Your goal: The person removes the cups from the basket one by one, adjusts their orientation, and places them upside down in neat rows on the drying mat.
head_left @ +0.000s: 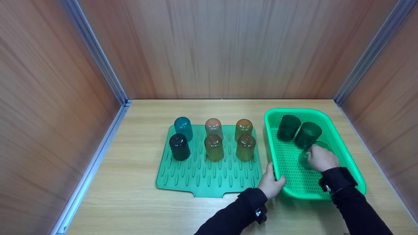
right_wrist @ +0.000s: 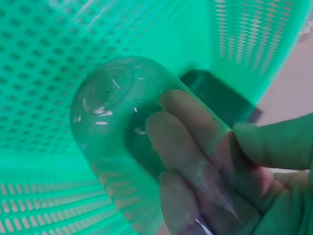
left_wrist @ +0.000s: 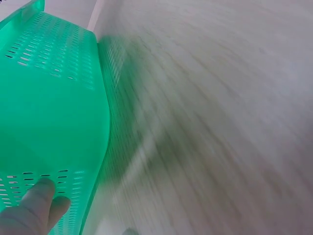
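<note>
Clear cup point(right_wrist: 100, 129): inside the green basket point(head_left: 268, 143), just beside the nearer dark cup point(head_left: 308, 134); a careless swing could knock them together.
Right hand point(head_left: 322, 158): thumb and fingers pinch the cup; its smooth wall could slip.
Left hand point(head_left: 271, 183): grips the basket's side; a hard pull could topple the nearest upturned cup point(head_left: 245, 148).
</note>
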A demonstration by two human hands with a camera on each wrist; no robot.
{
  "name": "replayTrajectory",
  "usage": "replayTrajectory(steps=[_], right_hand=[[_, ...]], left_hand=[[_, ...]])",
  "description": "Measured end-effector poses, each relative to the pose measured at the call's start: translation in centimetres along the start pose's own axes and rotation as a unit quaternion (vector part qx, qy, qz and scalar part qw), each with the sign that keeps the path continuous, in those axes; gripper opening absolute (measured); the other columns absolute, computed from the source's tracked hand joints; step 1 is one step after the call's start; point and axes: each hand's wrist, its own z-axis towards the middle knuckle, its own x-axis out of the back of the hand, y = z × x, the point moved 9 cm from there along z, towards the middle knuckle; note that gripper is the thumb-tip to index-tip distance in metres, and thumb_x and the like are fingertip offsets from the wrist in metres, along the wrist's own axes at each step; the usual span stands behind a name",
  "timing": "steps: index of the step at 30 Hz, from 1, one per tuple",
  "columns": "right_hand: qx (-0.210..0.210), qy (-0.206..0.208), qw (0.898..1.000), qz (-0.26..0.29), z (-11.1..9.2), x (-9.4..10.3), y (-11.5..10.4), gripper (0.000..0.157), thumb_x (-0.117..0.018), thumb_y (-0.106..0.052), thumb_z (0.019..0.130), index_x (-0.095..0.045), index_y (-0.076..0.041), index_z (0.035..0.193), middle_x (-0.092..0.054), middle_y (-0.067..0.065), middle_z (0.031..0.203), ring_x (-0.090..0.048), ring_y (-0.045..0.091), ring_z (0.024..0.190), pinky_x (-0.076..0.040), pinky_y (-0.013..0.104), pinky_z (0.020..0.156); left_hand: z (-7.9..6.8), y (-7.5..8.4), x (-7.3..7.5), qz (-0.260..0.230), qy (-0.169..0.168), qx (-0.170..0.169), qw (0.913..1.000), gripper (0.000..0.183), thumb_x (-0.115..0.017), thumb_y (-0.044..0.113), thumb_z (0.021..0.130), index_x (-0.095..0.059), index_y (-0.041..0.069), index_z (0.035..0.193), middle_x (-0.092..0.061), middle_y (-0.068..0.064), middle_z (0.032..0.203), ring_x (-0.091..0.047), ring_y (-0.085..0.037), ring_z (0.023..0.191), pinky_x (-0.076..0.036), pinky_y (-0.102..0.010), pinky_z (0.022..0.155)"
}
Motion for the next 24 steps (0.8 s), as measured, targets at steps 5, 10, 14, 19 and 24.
replayTrajectory(steps=[5, 10, 14, 19, 24], right_hand=[[0.029, 0.042, 0.996, 0.069, -1.1, 1.3, -2.9, 0.017, -0.043, -0.015, 0.093, -0.053, -0.001, 0.093, -0.063, 0.006, 0.079, -0.049, 0.017, 0.057, -0.034, 0.031, 0.048], [0.064, 0.063, 0.984, 0.155, -2.2, 2.2, -5.8, 0.018, -0.044, -0.018, 0.094, -0.052, -0.002, 0.096, -0.066, 0.005, 0.082, -0.059, 0.018, 0.067, -0.037, 0.029, 0.049], [0.091, 0.045, 0.957, 0.270, -2.9, 2.1, -7.7, 0.024, -0.045, -0.020, 0.094, -0.050, 0.003, 0.100, -0.067, 0.008, 0.086, -0.064, 0.018, 0.077, -0.047, 0.027, 0.062], [0.130, 0.036, 0.900, 0.415, -3.8, 1.7, -9.4, 0.027, -0.047, -0.015, 0.093, -0.047, 0.011, 0.101, -0.065, 0.017, 0.091, -0.062, 0.028, 0.085, -0.049, 0.029, 0.074], [0.124, 0.044, 0.874, 0.467, -4.7, 0.8, -10.0, 0.026, -0.048, -0.014, 0.092, -0.046, 0.010, 0.100, -0.064, 0.020, 0.093, -0.061, 0.031, 0.087, -0.047, 0.026, 0.077]], left_hand=[[-0.1, -0.1, 0.1, 0.008, 0.000, -0.004, 1.0000, 0.058, -0.056, 0.024, 0.086, -0.027, 0.016, 0.135, -0.053, -0.003, 0.113, -0.051, -0.005, 0.094, -0.040, -0.022, 0.079], [-0.2, -0.3, 0.2, 0.007, 0.006, 0.002, 1.0000, 0.063, -0.059, 0.037, 0.084, -0.029, 0.013, 0.134, -0.048, -0.002, 0.121, -0.046, -0.007, 0.106, -0.038, -0.023, 0.086], [-0.2, -0.6, 0.3, -0.013, 0.012, 0.018, 0.9997, 0.070, -0.062, 0.041, 0.080, -0.030, 0.011, 0.134, -0.043, -0.005, 0.127, -0.044, -0.014, 0.113, -0.038, -0.026, 0.088], [0.1, -0.4, 0.8, -0.057, 0.017, -0.010, 0.9981, 0.065, -0.065, 0.031, 0.080, -0.031, 0.012, 0.132, -0.039, -0.008, 0.131, -0.040, -0.019, 0.119, -0.038, -0.031, 0.091], [-0.1, -0.1, 2.4, -0.114, 0.003, -0.026, 0.9931, 0.069, -0.068, 0.027, 0.078, -0.028, 0.014, 0.132, -0.038, -0.008, 0.133, -0.038, -0.024, 0.119, -0.039, -0.030, 0.090]])
